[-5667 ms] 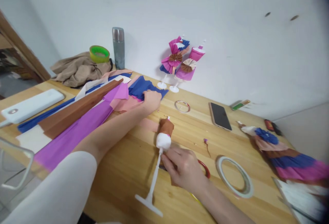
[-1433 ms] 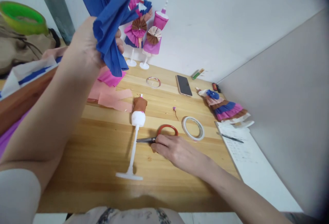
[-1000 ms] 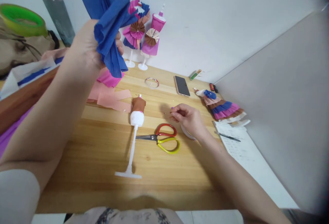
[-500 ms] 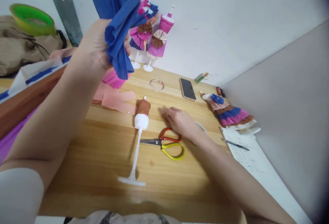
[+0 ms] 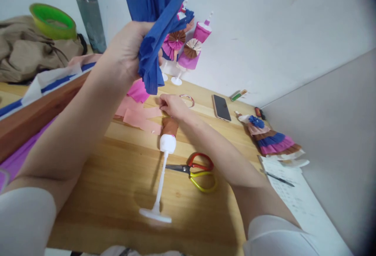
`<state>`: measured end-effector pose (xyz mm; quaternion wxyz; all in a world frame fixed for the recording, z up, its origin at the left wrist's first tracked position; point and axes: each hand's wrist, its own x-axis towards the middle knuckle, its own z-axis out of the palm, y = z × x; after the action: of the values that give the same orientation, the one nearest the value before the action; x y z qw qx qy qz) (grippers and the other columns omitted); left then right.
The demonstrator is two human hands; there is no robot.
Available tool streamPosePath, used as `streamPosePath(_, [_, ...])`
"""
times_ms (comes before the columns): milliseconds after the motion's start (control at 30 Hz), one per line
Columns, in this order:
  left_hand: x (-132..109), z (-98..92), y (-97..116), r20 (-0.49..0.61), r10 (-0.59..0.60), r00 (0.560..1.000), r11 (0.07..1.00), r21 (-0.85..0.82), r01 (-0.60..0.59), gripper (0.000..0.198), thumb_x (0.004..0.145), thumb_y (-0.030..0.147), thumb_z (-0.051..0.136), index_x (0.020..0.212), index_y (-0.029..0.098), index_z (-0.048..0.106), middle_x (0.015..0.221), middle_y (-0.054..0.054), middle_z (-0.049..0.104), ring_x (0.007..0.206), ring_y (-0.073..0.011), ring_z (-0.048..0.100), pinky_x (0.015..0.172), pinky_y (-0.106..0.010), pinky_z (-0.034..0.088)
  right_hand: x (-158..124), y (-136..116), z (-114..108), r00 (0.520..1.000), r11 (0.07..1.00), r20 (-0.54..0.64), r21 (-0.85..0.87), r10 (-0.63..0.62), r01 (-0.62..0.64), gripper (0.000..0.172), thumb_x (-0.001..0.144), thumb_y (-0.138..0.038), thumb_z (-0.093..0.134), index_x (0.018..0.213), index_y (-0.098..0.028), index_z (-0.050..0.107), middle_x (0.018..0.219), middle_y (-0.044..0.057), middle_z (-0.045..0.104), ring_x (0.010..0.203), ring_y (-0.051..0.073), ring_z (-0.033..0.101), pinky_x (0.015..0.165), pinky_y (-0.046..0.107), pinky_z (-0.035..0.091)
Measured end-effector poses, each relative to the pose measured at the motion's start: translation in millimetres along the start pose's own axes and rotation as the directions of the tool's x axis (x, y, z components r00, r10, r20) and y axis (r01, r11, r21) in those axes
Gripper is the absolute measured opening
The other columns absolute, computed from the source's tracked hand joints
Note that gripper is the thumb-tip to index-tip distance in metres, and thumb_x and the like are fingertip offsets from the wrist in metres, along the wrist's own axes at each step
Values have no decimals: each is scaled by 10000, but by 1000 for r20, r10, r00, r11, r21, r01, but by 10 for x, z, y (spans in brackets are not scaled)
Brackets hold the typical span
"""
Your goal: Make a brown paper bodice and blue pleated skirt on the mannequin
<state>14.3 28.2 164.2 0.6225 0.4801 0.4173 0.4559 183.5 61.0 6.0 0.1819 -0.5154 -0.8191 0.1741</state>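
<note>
Tightly clutched blue paper in left hand, right hand curled, grip unclear, illegible writing on sheet

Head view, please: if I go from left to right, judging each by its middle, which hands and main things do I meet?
Yellow-green tape roll → thermos bottle → left hand holding blue crepe paper → right hand → scissors → smartphone → mannequin in tiered dress.

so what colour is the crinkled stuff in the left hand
The crinkled material is plain blue, seen best in the head view, where the left hand grips it.
</note>
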Motion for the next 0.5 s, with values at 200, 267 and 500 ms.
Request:
streamPosePath(200, [-50, 21, 11, -27, 11, 1000, 989, -146, -14, 548, 1063, 169, 133, 933, 74, 657, 540, 25, 375, 745, -57, 584, 763, -163, 451, 60, 65, 7, 997, 999, 61, -4, -38, 39, 153, 651, -42, 501, 701, -181, 541, 673, -17, 575, 627, 122, 462, 625, 246, 319])
streamPosePath(267, [-24, 4, 2, -16, 23, 1000, 993, -120, -25, 535, 1058, 154, 154, 930, 73, 667, 557, 17, 411, 865, -75, 640, 786, -153, 476, 40, 109, -47, 997, 999, 66, 22, -34, 33, 140, 653, -63, 501, 720, -175, 552, 682, -19, 584, 623, 114, 469, 621, 235, 333])
streamPosePath(500, [43, -23, -36, -13, 78, 997, 997, 6, -78, 303, 994, 166, 384, 1033, 124, 682, 799, 32, 699, 1089, -148, 661, 895, -214, 523, 112, 150, -100, 998, 993, 39, 107, -45, 40, 44, 693, -140, 511, 717, -174, 527, 733, -9, 583, 653, 107, 480, 654, 230, 374])
